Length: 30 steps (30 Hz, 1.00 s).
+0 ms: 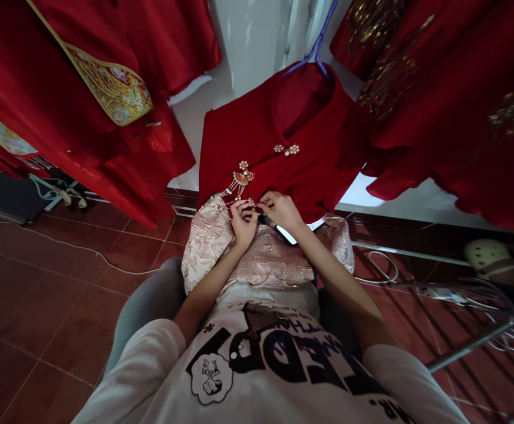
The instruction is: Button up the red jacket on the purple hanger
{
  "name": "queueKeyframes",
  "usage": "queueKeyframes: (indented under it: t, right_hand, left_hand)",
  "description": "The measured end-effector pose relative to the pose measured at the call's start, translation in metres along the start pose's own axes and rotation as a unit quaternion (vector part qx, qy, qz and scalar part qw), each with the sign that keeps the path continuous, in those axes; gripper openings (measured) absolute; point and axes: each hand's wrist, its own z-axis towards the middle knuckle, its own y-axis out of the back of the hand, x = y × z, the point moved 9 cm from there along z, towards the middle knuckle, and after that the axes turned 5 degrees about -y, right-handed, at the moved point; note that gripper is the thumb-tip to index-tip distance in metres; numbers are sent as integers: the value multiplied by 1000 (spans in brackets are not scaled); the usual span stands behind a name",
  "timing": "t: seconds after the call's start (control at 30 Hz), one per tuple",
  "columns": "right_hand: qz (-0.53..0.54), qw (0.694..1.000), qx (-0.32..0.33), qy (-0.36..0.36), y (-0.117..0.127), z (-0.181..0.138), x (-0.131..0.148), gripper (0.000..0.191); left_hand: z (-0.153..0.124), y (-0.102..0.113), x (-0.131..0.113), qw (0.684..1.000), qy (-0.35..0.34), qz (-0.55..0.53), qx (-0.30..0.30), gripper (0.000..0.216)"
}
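Nearest to you is your white printed T-shirt, with both bare forearms extending forward from it. Below the forearms lies the pale pink brocade panel of the garment, draped over your lap.

Your left hand rests at the upper edge of the brocade. Its fingers are curled narrow, pinching a small fitting at the end of the beaded tassel ornament. Your right hand sits just beside the left, touching it. Its fingers are closed on the same small fitting, and a dark phone is tucked under its palm.

The tassel ornament hangs on the red bodice, above both hands. A pearl frog button sits higher, near the collar. The bodice hangs from a purple hanger. Other red embroidered garments hang to both sides.
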Motion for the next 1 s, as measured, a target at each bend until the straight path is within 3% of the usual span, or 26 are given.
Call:
queueKeyframes:
  t: [0.13, 0.47, 1.0]
  right_hand:
    - [11, 1000, -1, 5, 0, 1, 1, 5]
    - [5, 1000, -13, 9, -3, 1, 1, 5]
    - [21, 999, -18, 19, 2, -1, -3, 8]
  left_hand:
    - [0, 0, -5, 999, -19, 24, 9, 21]
    - [4, 6, -20, 993, -100, 62, -5, 19]
    - [7, 0, 1, 998, -29, 47, 10, 19]
